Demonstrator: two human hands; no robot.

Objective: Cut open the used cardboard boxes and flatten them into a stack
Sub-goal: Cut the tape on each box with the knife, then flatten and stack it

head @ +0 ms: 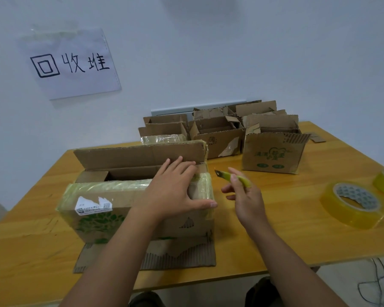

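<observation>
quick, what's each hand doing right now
Left hand: open, fingers straight, pressing on the taped brown cardboard box.
Right hand: gripping a yellow-green utility knife, blade clear of the box.

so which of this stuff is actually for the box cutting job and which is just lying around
For the job: near box under left hand; green cutter in right hand; open boxes behind.
Lying about: two tape rolls; wall sign; cardboard scrap.
</observation>
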